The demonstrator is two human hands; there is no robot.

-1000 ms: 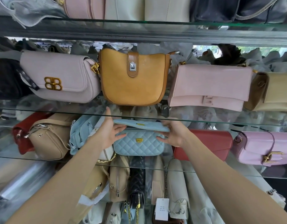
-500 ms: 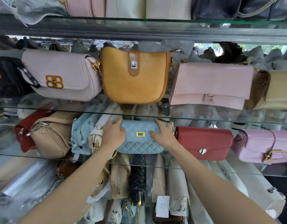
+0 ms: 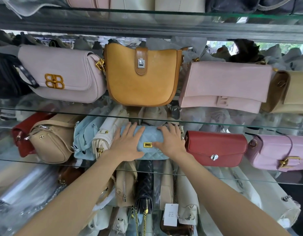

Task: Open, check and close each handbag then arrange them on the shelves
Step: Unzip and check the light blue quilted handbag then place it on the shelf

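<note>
A light blue quilted handbag (image 3: 150, 143) with a gold clasp stands on the middle glass shelf (image 3: 215, 175), its flap closed. It is wedged between a cream bag (image 3: 104, 138) and a red flap bag (image 3: 215, 148). My left hand (image 3: 127, 144) lies flat on its left side with fingers spread. My right hand (image 3: 171, 141) lies flat on its right side, fingers straight over the top edge. Both hands press the bag back into the row.
On the shelf above stand a lilac bag (image 3: 62, 74), a mustard bucket bag (image 3: 140, 74), a pale pink bag (image 3: 225, 85) and a beige bag (image 3: 290, 92). A pink buckle bag (image 3: 280, 152), tan bag (image 3: 50, 142) and pale blue bag (image 3: 84, 138) share the middle shelf. More bags stand below.
The blue bag's flap was raised, then came down closed. Both hands slid from its sides onto its front and pushed it further back onto the shelf.
</note>
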